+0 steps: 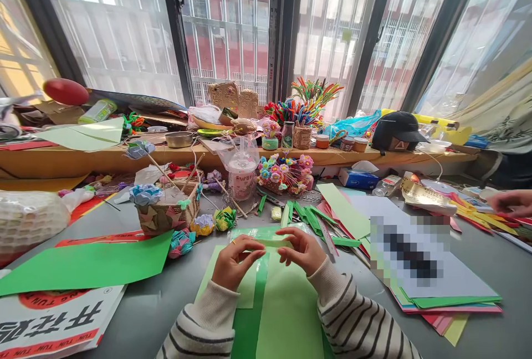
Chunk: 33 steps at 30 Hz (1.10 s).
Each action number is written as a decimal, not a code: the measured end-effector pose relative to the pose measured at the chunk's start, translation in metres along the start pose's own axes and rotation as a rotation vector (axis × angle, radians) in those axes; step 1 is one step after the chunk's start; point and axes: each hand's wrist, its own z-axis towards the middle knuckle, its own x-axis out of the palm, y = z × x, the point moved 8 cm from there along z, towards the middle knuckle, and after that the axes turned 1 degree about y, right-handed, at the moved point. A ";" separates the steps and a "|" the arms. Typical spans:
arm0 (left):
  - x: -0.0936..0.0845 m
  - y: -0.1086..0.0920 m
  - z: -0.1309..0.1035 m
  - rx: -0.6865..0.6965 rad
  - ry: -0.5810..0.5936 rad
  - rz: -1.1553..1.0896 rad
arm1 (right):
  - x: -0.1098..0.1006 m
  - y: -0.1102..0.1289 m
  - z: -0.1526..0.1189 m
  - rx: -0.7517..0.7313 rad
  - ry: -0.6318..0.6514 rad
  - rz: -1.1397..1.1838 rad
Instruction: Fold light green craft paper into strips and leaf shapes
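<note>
My left hand (239, 259) and my right hand (305, 249) are close together at the middle of the table. Between their fingertips runs a narrow light green paper strip (271, 243), pinched at its two ends. Below the hands lie light green paper sheets (291, 303) over a darker green sheet (245, 334). A clear plastic wrapper (245, 233) lies just behind my fingers. Several folded green paper strips (311, 220) are heaped beyond my right hand. My fingers partly hide the strip's ends.
Left stands a basket (145, 218) with paper flowers near a bright green sheet (95, 262). A plastic drink cup (242, 176) stands behind my hands. A paper stack (461, 278) lies right. At the far right, another person's hand (513, 204) is over coloured paper strips (477, 215).
</note>
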 end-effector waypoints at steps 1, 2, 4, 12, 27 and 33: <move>-0.002 0.000 0.000 0.008 -0.029 -0.001 | -0.001 0.002 0.000 -0.029 -0.003 -0.027; -0.003 -0.001 0.000 0.014 -0.056 -0.001 | -0.001 0.004 -0.001 -0.054 -0.006 -0.064; -0.005 -0.004 0.000 0.019 -0.090 -0.002 | -0.002 0.009 -0.002 -0.102 -0.016 -0.158; -0.003 -0.005 -0.001 -0.049 -0.084 -0.105 | -0.003 0.029 -0.008 -0.273 -0.080 -0.379; 0.000 0.014 -0.003 -0.154 -0.168 -0.193 | -0.002 0.015 -0.007 -0.173 -0.112 -0.263; -0.004 0.017 -0.004 -0.164 -0.232 -0.225 | -0.005 0.017 -0.007 -0.194 -0.117 -0.303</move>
